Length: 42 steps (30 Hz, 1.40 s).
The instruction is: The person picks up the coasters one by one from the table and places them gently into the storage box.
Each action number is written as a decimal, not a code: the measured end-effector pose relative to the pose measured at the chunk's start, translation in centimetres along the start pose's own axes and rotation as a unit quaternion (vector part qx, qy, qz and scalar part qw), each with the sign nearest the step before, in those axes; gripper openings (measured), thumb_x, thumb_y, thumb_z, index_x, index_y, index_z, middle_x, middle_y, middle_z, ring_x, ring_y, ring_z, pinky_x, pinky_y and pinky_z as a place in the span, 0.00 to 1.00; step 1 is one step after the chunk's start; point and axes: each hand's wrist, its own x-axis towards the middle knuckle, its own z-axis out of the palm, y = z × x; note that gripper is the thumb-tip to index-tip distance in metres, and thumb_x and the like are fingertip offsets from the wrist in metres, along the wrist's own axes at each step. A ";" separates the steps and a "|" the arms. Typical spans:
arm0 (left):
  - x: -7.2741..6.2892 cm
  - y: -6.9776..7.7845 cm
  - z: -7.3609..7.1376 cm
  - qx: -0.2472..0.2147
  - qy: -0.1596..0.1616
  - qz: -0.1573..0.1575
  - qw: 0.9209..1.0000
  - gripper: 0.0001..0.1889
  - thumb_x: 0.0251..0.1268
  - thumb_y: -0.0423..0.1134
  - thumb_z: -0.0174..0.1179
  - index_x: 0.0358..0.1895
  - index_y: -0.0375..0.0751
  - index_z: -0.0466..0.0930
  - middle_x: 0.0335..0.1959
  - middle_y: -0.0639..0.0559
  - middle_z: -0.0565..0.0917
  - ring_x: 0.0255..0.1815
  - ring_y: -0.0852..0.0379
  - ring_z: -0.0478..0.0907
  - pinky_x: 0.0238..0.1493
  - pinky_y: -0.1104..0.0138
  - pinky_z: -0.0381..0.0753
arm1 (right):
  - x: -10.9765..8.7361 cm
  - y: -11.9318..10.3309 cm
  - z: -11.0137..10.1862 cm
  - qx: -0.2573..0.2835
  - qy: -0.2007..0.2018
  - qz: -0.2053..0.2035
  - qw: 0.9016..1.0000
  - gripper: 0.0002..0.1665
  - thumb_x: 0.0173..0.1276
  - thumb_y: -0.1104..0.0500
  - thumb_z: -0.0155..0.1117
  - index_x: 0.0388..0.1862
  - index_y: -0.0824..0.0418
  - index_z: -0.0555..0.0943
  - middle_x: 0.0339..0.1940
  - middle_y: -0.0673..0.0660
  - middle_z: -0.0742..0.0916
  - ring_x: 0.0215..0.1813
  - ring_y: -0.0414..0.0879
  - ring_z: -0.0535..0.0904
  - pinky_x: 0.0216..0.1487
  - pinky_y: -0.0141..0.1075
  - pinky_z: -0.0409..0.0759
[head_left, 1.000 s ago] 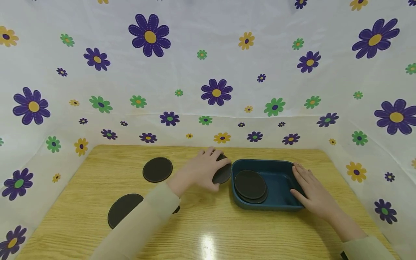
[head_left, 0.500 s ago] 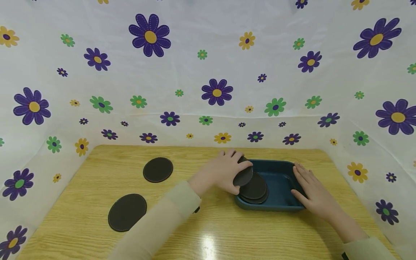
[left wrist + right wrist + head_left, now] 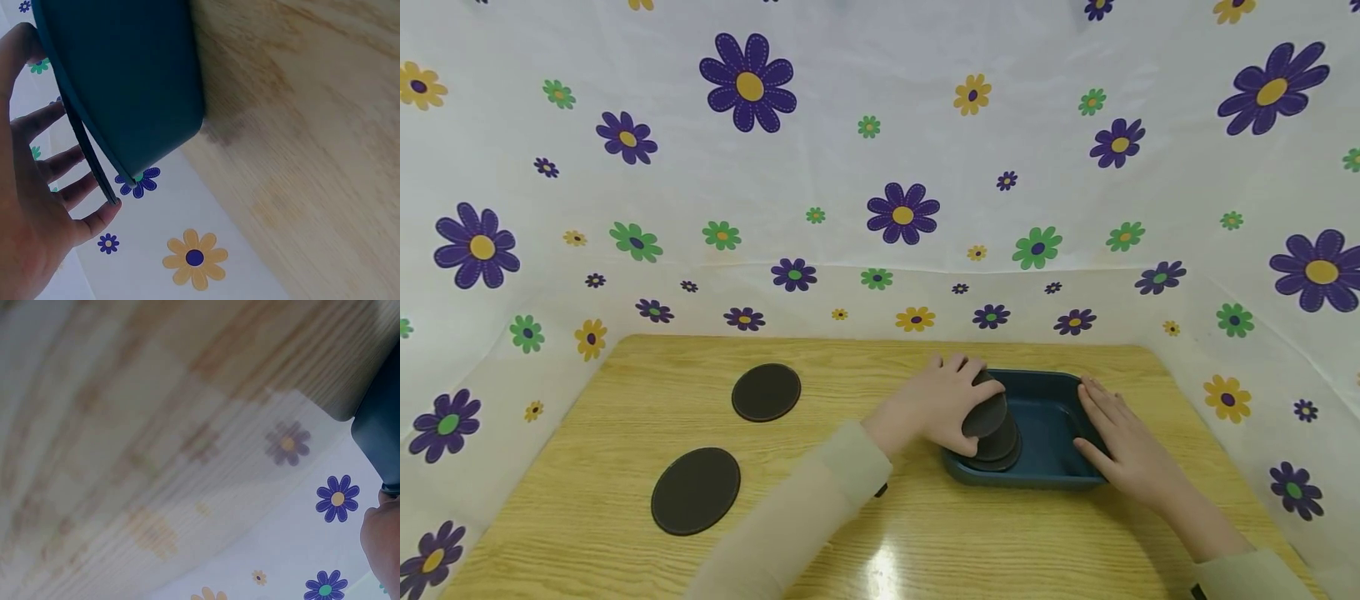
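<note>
My left hand [image 3: 951, 404] grips a round black coaster [image 3: 987, 415] by its edge, over the left end of a dark blue rectangular bin [image 3: 1037, 481]. In the left wrist view the held coaster [image 3: 94, 159] is edge-on at the bin's rim, with the fingers spread along it. Under it in the bin lie stacked black coasters [image 3: 1000, 450], partly covered. My right hand [image 3: 1120, 442] rests on the bin's right rim, fingers straight. The right wrist view catches only a bit of that hand [image 3: 382, 540] beside the bin's wall [image 3: 381, 425].
Two more black coasters lie flat on the wooden table [image 3: 820, 533] at the left: a smaller one [image 3: 766, 392] farther back and a larger one [image 3: 696, 490] nearer. A white flower-printed cloth [image 3: 820, 158] surrounds the table at the back and sides.
The left hand has carried its coaster rightward, from the table beside the bin to above the stack inside it. The right hand has stayed on the rim.
</note>
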 end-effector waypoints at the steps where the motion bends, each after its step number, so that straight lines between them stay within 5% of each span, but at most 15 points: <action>1: 0.1 0.1 0.0 -0.001 0.000 0.001 1.000 0.43 0.59 0.66 0.67 0.79 0.64 0.67 0.74 0.49 0.71 0.70 0.49 0.69 0.66 0.53 0.75 | 0.0 0.0 0.0 -0.001 0.001 0.000 1.000 0.45 0.80 0.52 0.62 0.84 0.73 0.57 0.89 0.63 0.57 0.89 0.30 0.34 0.84 0.24 0.27; 19: 1.9 2.5 0.6 0.012 -0.018 0.016 1.000 0.41 0.61 0.71 0.64 0.78 0.66 0.67 0.75 0.52 0.71 0.74 0.51 0.66 0.72 0.52 0.71 | 0.0 -0.3 -0.4 -0.003 -0.005 0.010 1.000 0.45 0.80 0.52 0.62 0.85 0.72 0.57 0.90 0.61 0.56 0.89 0.30 0.34 0.84 0.24 0.27; 42: 1.5 2.2 1.0 0.032 -0.026 0.016 0.999 0.39 0.67 0.68 0.63 0.79 0.64 0.68 0.75 0.52 0.72 0.76 0.51 0.68 0.75 0.53 0.71 | 0.1 -0.2 -0.3 -0.002 -0.007 0.010 1.000 0.45 0.80 0.51 0.62 0.85 0.72 0.57 0.90 0.62 0.56 0.89 0.32 0.35 0.84 0.24 0.26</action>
